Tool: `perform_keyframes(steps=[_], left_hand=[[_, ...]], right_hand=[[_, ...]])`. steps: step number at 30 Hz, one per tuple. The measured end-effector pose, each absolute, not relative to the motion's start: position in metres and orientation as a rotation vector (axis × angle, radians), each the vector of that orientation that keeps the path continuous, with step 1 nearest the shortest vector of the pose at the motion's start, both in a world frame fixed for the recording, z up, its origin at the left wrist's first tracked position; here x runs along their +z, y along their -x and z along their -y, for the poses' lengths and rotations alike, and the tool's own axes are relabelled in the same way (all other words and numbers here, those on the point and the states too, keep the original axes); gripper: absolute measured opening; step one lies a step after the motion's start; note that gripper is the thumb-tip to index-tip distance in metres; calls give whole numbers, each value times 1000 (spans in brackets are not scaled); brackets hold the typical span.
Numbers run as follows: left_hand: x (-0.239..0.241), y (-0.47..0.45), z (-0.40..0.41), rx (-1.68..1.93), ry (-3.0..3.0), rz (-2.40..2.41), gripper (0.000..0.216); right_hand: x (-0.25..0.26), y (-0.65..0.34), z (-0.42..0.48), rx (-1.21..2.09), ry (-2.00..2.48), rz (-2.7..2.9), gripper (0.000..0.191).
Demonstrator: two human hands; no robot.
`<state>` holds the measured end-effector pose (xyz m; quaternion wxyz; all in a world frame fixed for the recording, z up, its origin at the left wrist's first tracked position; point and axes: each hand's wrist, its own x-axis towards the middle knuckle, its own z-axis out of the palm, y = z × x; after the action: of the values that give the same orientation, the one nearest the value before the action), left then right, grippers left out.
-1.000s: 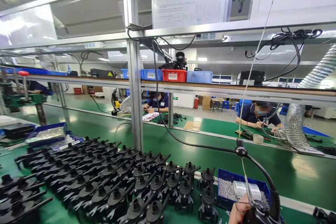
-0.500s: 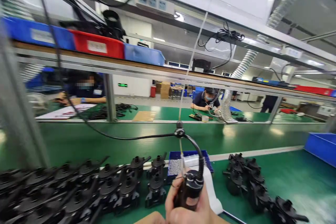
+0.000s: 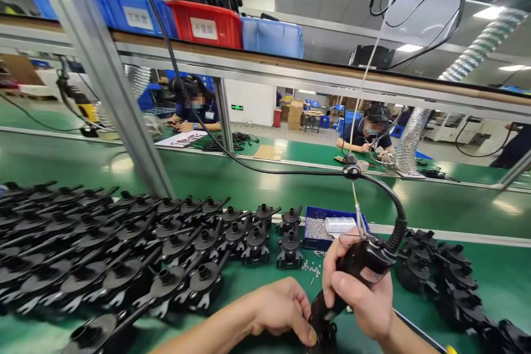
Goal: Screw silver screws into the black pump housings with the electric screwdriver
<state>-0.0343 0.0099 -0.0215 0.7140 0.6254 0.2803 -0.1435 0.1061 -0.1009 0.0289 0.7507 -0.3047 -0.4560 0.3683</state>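
Note:
My right hand (image 3: 365, 293) is wrapped round a black corded electric screwdriver (image 3: 367, 260), tilted with its nose down to the left. The cord and a hanging line join near its upper end. At the bottom edge my left hand (image 3: 282, 307) is closed, thumb and fingers at a black plastic part (image 3: 326, 340) below the screwdriver's nose. The picture edge cuts off much of that part, and the driver's tip is hidden. Small silvery pieces (image 3: 311, 269) lie on the green bench just beyond. Behind them stands a blue tray (image 3: 323, 213) with many tiny metal pieces and a clear roll.
Rows of black plastic assemblies (image 3: 120, 276) with long arms cover the left bench. More black assemblies (image 3: 452, 271) stand at right. A metal post (image 3: 112, 83) rises at left. Overhead, a shelf holds a red bin (image 3: 207, 22) and blue bins. Two people work across the bench.
The view has turned left and downward. The screwdriver has gone from nearly upright to tilted, nose down. My left hand now shows clearly, at the black part under the screwdriver.

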Motion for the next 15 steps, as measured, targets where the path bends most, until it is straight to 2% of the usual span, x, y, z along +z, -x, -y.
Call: perform_keyframes(steps=[2,11,15], left_hand=[[-21,33,-11,-342,-1329,-649,66],[-27,34,-11,-325,-1330,-642,59],[-32,34,-12,-295,-1388,-636,60]], right_hand=[[33,-105,102,790,682,1012,30],[26,-103,98,761,819,987,40],[23,-98,93,674,843,1015,30]])
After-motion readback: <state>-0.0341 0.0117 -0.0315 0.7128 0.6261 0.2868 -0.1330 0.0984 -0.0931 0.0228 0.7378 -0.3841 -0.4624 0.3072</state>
